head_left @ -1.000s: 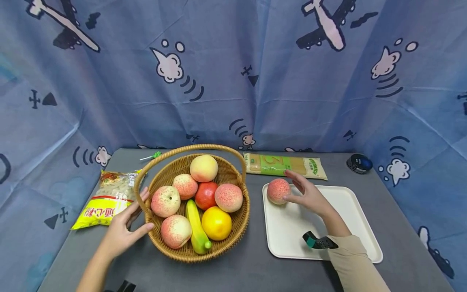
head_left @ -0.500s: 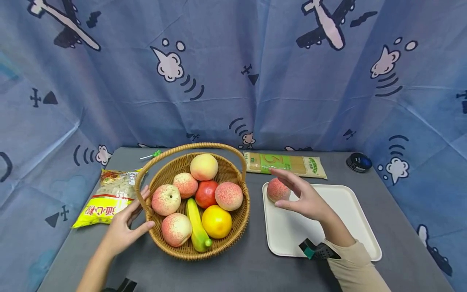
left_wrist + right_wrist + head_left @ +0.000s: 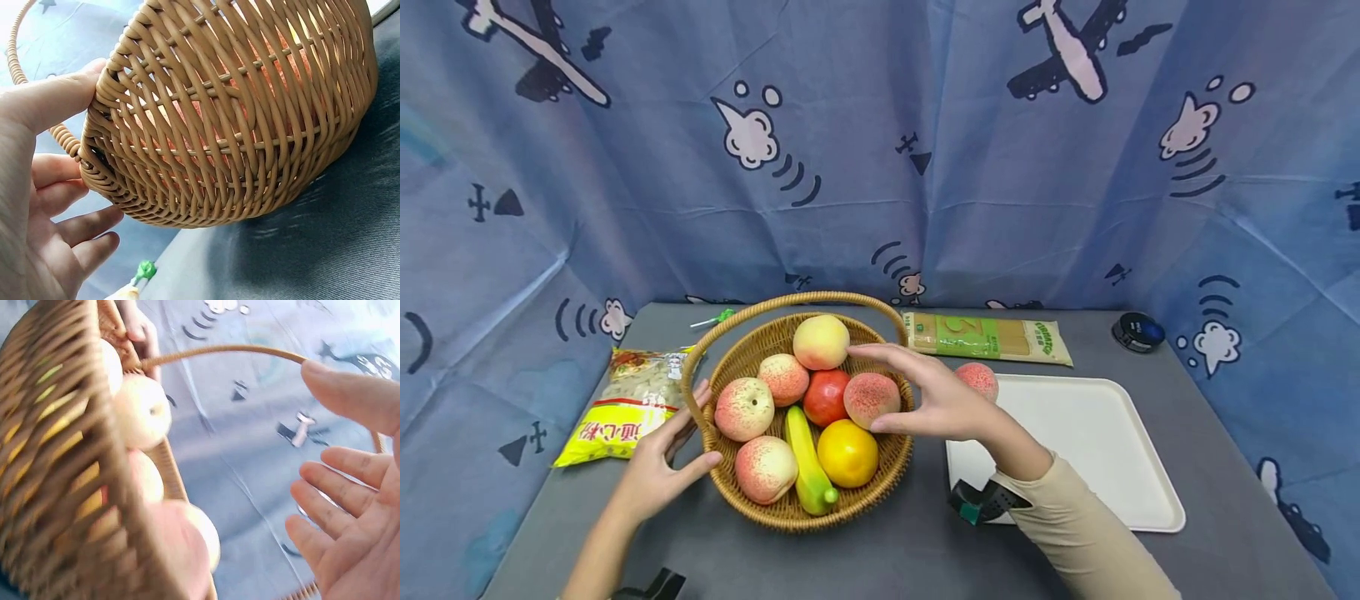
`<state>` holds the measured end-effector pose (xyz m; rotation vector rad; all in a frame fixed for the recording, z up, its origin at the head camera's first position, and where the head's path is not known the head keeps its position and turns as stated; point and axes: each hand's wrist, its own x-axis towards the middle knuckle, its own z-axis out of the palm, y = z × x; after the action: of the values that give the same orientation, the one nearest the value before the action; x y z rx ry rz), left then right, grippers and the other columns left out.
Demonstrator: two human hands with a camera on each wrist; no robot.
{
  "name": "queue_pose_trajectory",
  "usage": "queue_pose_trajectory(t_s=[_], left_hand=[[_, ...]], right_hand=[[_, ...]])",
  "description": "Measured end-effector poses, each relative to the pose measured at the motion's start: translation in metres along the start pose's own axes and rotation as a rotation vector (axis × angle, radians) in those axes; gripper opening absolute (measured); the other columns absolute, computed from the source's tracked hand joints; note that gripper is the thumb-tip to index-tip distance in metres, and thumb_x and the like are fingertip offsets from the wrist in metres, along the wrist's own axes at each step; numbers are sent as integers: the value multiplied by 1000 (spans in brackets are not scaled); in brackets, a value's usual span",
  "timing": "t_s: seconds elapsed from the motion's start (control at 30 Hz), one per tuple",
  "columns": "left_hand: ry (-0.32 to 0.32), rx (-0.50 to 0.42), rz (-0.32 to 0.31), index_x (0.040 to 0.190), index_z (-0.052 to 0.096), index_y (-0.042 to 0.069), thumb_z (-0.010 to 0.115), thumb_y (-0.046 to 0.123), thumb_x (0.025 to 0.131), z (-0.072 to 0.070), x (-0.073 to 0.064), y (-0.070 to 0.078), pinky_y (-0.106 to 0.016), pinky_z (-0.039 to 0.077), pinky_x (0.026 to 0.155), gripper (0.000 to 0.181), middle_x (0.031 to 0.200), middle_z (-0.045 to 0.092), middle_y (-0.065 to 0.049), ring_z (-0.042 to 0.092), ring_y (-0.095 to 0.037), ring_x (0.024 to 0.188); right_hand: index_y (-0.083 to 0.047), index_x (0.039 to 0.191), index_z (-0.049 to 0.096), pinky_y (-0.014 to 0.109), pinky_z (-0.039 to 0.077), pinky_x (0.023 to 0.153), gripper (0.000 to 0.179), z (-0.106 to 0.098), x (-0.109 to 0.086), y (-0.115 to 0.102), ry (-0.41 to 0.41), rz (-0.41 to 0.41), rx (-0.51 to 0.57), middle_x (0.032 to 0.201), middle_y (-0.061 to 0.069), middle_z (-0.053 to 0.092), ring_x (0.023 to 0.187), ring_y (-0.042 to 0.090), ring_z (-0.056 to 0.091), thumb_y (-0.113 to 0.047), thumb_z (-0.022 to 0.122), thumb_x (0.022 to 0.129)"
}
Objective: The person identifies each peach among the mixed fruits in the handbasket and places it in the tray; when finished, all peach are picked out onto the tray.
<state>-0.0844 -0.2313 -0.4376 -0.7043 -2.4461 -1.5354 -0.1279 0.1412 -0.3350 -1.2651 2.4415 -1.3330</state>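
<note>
A round wicker basket (image 3: 752, 517) with an arched handle (image 3: 805, 298) holds several fruits. Among them are a banana (image 3: 808, 467), an orange (image 3: 847, 454), a red fruit (image 3: 825, 398) and speckled peaches (image 3: 765, 471). My left hand (image 3: 658, 471) rests against the basket's left side, thumb and fingers extended at the rim beside the handle's base. Over the right rim reaches my right hand (image 3: 951, 404), fingers spread around a pink peach (image 3: 871, 398) in the basket. The right wrist view shows the right palm (image 3: 362, 550) with nothing in it.
A white tray (image 3: 1097, 450) lies on the right, with a peach (image 3: 979, 379) at its far left corner, partly hidden by the right hand. Behind are a noodle packet (image 3: 985, 336) and a round black device (image 3: 1138, 332). A yellow pasta bag (image 3: 625, 408) lies left.
My right hand has moved left from the peach on the tray to above the basket's right side, leaving that peach behind. The left hand has stayed at the basket.
</note>
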Motion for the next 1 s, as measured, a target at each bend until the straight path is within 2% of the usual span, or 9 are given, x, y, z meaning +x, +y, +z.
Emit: queue_pose_trajectory(t_s=[0.1, 0.33, 0.47, 0.57, 0.67, 0.83, 1.0], left_hand=[[5, 11, 4, 144, 37, -1, 71, -11, 75, 0, -1, 0, -8, 34, 106, 78, 151, 30, -24, 36, 1, 135], [5, 7, 1, 144, 37, -1, 71, -10, 75, 0, -1, -1, -8, 34, 106, 77, 152, 30, -22, 36, 0, 135], [10, 11, 5, 143, 38, -2, 72, -9, 75, 1, 0, -1, -8, 34, 105, 76, 151, 31, -22, 36, 1, 135], [9, 19, 8, 143, 39, -1, 72, -9, 75, 2, 0, -1, -8, 35, 105, 76, 151, 32, -22, 36, 1, 134], [7, 26, 12, 143, 39, 0, 72, -8, 75, 2, 1, -1, -8, 35, 105, 76, 151, 32, -22, 36, 1, 134], [18, 24, 31, 142, 40, -1, 73, -8, 74, 1, 1, 0, -7, 35, 104, 76, 151, 33, -19, 37, 2, 133], [31, 21, 39, 142, 40, 0, 73, -9, 73, 1, 1, 1, -7, 36, 103, 77, 151, 34, -17, 38, 2, 132]], right_hand=[[-10, 142, 42, 43, 40, 110, 72, 8, 22, -2, -33, 1, -34, 145, 3, 45, 132, 18, 44, -18, 77, 79], [-9, 142, 42, 39, 41, 109, 72, 19, 68, 0, -72, 69, -77, 144, 7, 45, 132, 21, 43, -24, 76, 80], [-11, 143, 41, 40, 35, 114, 71, 22, 85, 8, -80, 143, -49, 147, 7, 43, 137, 23, 37, -24, 75, 82], [-11, 142, 42, 39, 32, 116, 68, 24, 94, 20, -68, 214, 24, 146, 5, 43, 138, 24, 36, -20, 74, 83], [-13, 141, 44, 39, 36, 114, 66, 27, 100, 31, -39, 274, 34, 144, 4, 46, 135, 23, 39, -20, 74, 83], [-14, 141, 45, 41, 42, 107, 65, 32, 105, 43, -12, 348, -38, 143, 5, 47, 130, 24, 44, -23, 74, 82], [-12, 140, 46, 43, 36, 112, 68, 37, 107, 51, -15, 365, -147, 146, 9, 44, 135, 26, 38, -22, 75, 80]])
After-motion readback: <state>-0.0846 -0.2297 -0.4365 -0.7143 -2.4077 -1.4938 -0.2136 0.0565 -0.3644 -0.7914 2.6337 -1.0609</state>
